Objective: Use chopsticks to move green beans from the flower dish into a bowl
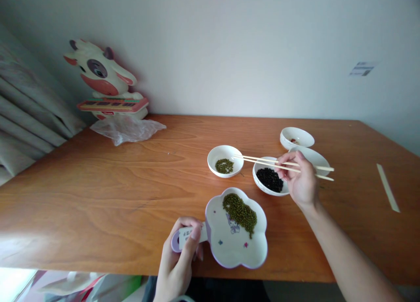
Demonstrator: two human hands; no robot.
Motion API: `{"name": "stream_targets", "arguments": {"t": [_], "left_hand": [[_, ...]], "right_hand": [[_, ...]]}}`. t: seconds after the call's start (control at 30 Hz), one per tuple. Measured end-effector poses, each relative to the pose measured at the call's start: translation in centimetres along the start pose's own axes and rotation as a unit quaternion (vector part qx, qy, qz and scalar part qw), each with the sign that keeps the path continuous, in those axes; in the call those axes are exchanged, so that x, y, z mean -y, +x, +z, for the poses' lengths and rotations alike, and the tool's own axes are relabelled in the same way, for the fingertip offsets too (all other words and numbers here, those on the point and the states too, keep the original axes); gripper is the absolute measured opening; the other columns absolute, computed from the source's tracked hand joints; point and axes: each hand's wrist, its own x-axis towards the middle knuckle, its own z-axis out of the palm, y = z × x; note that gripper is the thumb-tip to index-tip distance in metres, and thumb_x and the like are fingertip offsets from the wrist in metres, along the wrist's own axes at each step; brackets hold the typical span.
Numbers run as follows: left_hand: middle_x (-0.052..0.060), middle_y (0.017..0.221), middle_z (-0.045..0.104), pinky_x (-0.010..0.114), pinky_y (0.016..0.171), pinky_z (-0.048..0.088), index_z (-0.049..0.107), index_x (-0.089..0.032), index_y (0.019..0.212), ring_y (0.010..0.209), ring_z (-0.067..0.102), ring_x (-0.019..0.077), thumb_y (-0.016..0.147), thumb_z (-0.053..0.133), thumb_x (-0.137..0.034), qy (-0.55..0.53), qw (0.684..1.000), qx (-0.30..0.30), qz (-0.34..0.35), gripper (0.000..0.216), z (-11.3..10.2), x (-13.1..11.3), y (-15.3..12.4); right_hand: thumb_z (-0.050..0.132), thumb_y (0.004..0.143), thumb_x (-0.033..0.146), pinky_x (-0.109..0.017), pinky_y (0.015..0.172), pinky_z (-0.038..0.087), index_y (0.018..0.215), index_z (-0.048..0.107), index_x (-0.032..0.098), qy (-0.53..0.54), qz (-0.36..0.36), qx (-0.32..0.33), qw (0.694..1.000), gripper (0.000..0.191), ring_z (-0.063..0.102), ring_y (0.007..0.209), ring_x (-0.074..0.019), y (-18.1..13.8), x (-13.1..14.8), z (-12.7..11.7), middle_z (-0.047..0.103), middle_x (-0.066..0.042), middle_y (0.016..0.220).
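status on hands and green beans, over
Left hand gripping dish by handle. Right hand holding chopsticks, tips at leftmost bowl. Green beans in both. Black-bean bowl partly behind right hand.

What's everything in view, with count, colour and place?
table: one, brown, beneath bowls
bowls: at least four, white, centre to right
flower-shaped dish: one, white with purple rim, near front edge
green beans: many, green, in dish and leftmost bowl
black beans: many, black, in nearest bowl
bits: count unclear, reddish, in rearmost bowl
chopsticks: two, pale, above bowls
cow-shaped toy keyboard: one, white and pink, back left
plastic bag: one, clear, before toy
strip: one, pale, table's right
wall: one, pale blue-grey, behind table
label: one, whitish, wall's right
curtain: one, grey, far left
jumble: count unclear, mixed colours, below table
left hand: one, gripping dish handle
right hand: one, holding chopsticks
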Motion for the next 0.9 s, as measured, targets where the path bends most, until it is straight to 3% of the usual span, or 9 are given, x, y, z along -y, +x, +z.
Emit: {"name": "stream_targets", "arguments": {"t": [0.33,0.57,0.73,0.9], "left_hand": [[-0.003,0.056,0.057,0.021,0.054,0.040,0.064,-0.018,0.096,0.052,0.052,0.0123,0.096,0.069,-0.058,-0.008,1.000,-0.008,0.000,0.040,0.10,-0.10,-0.11],[-0.003,0.057,0.057,0.021,0.056,0.041,0.063,-0.018,0.094,0.053,0.053,0.0120,0.096,0.070,-0.057,-0.012,1.000,-0.002,0.000,0.039,0.04,-0.22,-0.04],[-0.003,0.056,0.056,0.022,0.053,0.041,0.063,-0.018,0.094,0.051,0.053,0.0125,0.094,0.070,-0.059,-0.013,1.000,-0.010,-0.003,0.041,0.25,-0.39,0.05],[-0.004,0.054,0.055,0.021,0.052,0.040,0.064,-0.018,0.094,0.050,0.052,0.0125,0.092,0.072,-0.059,-0.012,1.000,-0.013,-0.004,0.041,0.20,-0.47,-0.01]], "right_hand": [[0.067,0.095,0.058,-0.026,0.042,0.031,0.072,0.074,0.023,-0.027,-0.024,-0.015,0.999,0.043,0.050,0.050,-0.0120,0.05,-0.15,0.03,0.067,-0.003,0.066],[0.055,0.102,0.065,-0.026,0.040,0.028,0.074,0.076,0.022,-0.023,-0.038,-0.023,0.999,0.055,0.049,0.049,-0.0113,0.07,0.12,0.32,0.068,-0.004,0.065],[0.065,0.095,0.067,-0.026,0.043,0.031,0.079,0.078,0.025,-0.013,-0.068,-0.043,0.997,0.047,0.052,0.055,-0.0121,0.23,0.09,0.35,0.070,-0.004,0.074],[0.058,0.097,0.071,-0.028,0.045,0.034,0.073,0.074,0.025,0.014,-0.053,-0.030,0.998,0.054,0.050,0.053,-0.0126,0.29,0.07,0.31,0.056,-0.001,0.060]]}}
